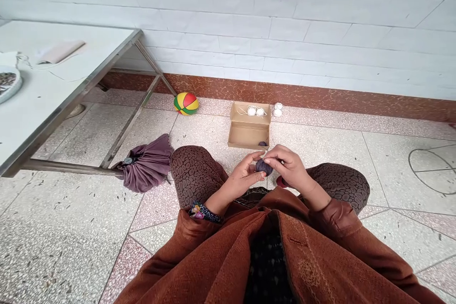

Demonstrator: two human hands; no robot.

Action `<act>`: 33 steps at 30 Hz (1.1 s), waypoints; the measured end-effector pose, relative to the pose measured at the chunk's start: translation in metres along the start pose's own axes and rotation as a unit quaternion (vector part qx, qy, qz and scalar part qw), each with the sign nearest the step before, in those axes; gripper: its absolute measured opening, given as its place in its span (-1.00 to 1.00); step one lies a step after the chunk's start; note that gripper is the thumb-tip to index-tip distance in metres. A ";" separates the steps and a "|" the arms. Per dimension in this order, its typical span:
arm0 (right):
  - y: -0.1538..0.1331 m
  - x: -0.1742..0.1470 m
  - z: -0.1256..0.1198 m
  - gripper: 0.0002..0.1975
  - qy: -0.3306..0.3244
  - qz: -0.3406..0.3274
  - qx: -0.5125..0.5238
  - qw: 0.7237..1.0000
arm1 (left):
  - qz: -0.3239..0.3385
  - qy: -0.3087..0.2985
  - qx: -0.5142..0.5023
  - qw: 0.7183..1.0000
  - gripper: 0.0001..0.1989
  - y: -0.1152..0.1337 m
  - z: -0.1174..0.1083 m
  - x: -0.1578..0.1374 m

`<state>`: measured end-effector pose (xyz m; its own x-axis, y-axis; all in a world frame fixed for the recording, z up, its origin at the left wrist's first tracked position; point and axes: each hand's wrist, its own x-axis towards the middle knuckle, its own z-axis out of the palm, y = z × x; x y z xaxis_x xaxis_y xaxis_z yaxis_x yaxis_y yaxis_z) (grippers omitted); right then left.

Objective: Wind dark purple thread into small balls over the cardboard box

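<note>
A small ball of dark purple-grey yarn sits in my left hand, its fingers and thumb curved round the ball's sides. Touching the top of that ball, the fingertips of my right hand are pinched together; a strand between them is too fine to make out. Just beyond my hands, an open cardboard box stands on the floor. In its near right corner lies a second dark ball, partly hidden by the box's front wall. White yarn balls with loose thread rest on the opened lid.
More white balls lie right of the box by the wall. A colourful ball sits left of it. At left stand a metal-framed table and a folded purple umbrella on the speckled floor. My bent knees flank my hands.
</note>
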<state>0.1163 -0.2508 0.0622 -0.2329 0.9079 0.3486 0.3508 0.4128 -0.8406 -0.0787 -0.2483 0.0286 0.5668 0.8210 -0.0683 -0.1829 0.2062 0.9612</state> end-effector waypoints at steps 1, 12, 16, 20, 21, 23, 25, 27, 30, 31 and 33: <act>0.001 0.003 -0.001 -0.82 0.011 0.025 0.011 1.000 | 0.001 -0.024 -0.019 1.000 -0.31 0.002 0.002 -0.001; 0.034 -0.019 0.026 -0.65 0.023 0.192 0.083 0.977 | 0.009 0.109 -0.130 0.985 -0.51 0.003 0.008 0.002; 0.027 -0.027 0.031 -0.67 -0.052 0.080 0.024 0.995 | 0.017 0.177 -0.114 0.977 -0.57 -0.001 0.002 0.005; 0.005 -0.023 0.020 -0.75 -0.130 -0.017 0.007 0.991 | 0.026 0.184 -0.019 0.982 -0.56 0.001 -0.003 0.004; -0.001 -0.020 0.015 -0.77 -0.128 -0.029 0.009 0.991 | 0.025 0.177 0.007 0.984 -0.53 0.002 -0.004 0.003; -0.008 -0.012 0.005 -0.81 -0.104 -0.043 0.012 0.994 | 0.024 0.155 0.044 0.987 -0.44 0.004 -0.005 0.001; -0.008 -0.002 -0.002 -0.81 -0.064 -0.041 0.007 0.997 | 0.028 0.117 0.055 0.991 -0.34 0.006 -0.003 -0.001; 0.000 0.006 -0.004 -0.80 -0.024 -0.017 -0.002 1.000 | 0.032 0.063 0.038 0.997 -0.27 0.008 -0.001 -0.002; 0.021 0.005 0.007 -0.74 0.011 0.048 -0.006 0.999 | 0.044 0.024 -0.012 0.999 -0.24 0.010 0.001 -0.002; 0.028 0.001 0.013 -0.72 0.010 0.068 -0.007 0.998 | 0.050 0.035 -0.023 0.998 -0.25 0.010 0.001 -0.001; 0.039 -0.010 0.026 -0.67 -0.017 0.085 -0.015 0.996 | 0.061 0.084 -0.028 0.994 -0.29 0.009 0.000 0.001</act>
<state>0.1092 -0.2459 0.0151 -0.1978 0.9620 0.1885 0.4150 0.2563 -0.8730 -0.0794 -0.2458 0.0371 0.3957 0.9184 -0.0004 -0.2899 0.1253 0.9488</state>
